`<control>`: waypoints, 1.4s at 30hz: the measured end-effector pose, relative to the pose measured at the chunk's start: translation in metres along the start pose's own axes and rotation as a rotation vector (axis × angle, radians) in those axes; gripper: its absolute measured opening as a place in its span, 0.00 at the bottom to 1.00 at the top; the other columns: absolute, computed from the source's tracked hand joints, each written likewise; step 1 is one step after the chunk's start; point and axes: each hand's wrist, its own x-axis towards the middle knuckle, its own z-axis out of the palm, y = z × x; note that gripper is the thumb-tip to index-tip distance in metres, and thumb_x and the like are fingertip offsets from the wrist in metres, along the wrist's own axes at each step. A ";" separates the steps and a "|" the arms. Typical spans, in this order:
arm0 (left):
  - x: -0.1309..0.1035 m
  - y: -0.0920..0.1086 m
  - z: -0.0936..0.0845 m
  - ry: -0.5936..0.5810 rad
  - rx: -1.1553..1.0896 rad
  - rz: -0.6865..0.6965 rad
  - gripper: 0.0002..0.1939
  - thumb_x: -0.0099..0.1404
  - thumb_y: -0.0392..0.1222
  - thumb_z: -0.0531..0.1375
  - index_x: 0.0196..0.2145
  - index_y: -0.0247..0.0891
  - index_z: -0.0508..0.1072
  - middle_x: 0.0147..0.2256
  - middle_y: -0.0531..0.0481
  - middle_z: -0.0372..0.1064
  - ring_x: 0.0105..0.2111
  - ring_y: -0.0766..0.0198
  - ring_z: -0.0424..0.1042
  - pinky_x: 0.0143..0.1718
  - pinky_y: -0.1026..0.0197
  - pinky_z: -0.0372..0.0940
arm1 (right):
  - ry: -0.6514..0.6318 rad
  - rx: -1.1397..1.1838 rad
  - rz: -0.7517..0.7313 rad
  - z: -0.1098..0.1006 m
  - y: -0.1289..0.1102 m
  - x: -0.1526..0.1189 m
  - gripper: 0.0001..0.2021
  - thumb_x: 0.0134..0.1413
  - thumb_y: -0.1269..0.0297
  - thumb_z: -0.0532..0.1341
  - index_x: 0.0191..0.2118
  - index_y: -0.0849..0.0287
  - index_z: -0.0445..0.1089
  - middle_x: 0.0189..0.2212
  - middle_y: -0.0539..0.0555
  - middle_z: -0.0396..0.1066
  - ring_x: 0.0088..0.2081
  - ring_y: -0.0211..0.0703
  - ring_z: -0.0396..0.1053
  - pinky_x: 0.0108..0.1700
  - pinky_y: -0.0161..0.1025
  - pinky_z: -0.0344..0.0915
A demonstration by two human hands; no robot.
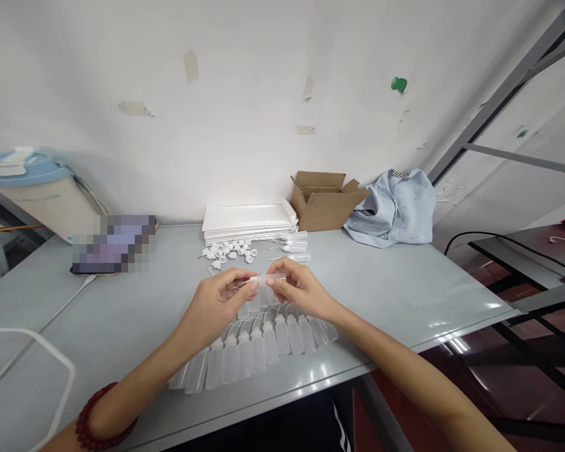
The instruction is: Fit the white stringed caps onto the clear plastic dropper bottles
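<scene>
A small translucent bottle lies sideways between my two hands above the table. My left hand pinches the white cap at the bottle's left end, and a thin tube shows by its fingers. My right hand has its fingers closed on the bottle's body. Below my hands, several translucent bottles with curved thin tubes lie side by side in a fanned row. Loose white caps are heaped beyond my hands, and a few more bottles lie to the right of them.
White flat packs are stacked against the wall beside an open cardboard box and a light blue cloth. To the left are a blurred phone with a white cable and a blue-lidded container.
</scene>
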 end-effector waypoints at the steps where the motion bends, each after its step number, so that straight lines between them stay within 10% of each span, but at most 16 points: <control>1: 0.001 0.001 -0.002 -0.052 -0.022 -0.056 0.14 0.64 0.50 0.56 0.38 0.38 0.74 0.29 0.51 0.74 0.31 0.62 0.74 0.34 0.61 0.69 | 0.010 -0.040 -0.024 0.000 0.001 -0.001 0.12 0.55 0.55 0.60 0.38 0.59 0.64 0.19 0.45 0.63 0.21 0.32 0.62 0.22 0.29 0.57; 15: -0.002 0.005 -0.007 -0.208 -0.031 -0.137 0.15 0.64 0.50 0.55 0.26 0.38 0.71 0.18 0.56 0.65 0.20 0.67 0.67 0.23 0.66 0.62 | 0.101 -0.152 -0.139 0.007 0.004 -0.006 0.11 0.56 0.56 0.59 0.36 0.60 0.66 0.17 0.44 0.59 0.18 0.31 0.58 0.20 0.30 0.56; 25: -0.006 -0.022 0.005 0.103 0.559 0.708 0.06 0.68 0.35 0.52 0.39 0.35 0.68 0.31 0.47 0.70 0.28 0.65 0.69 0.25 0.65 0.62 | -0.037 0.367 0.238 0.007 -0.004 -0.001 0.21 0.51 0.49 0.61 0.23 0.57 0.52 0.14 0.38 0.40 0.15 0.26 0.36 0.15 0.27 0.40; 35: -0.004 0.003 -0.002 -0.169 0.086 -0.007 0.16 0.66 0.50 0.52 0.28 0.39 0.72 0.23 0.53 0.71 0.24 0.65 0.72 0.25 0.66 0.66 | 0.007 0.225 0.028 0.007 -0.001 -0.003 0.14 0.54 0.52 0.60 0.31 0.59 0.61 0.13 0.39 0.50 0.14 0.28 0.49 0.17 0.29 0.49; 42: -0.006 -0.002 0.001 -0.151 0.289 0.207 0.20 0.69 0.45 0.49 0.20 0.38 0.61 0.18 0.56 0.60 0.18 0.69 0.59 0.21 0.66 0.56 | -0.004 0.242 0.026 0.008 -0.002 -0.004 0.14 0.56 0.52 0.58 0.30 0.58 0.60 0.13 0.39 0.48 0.14 0.27 0.46 0.17 0.28 0.48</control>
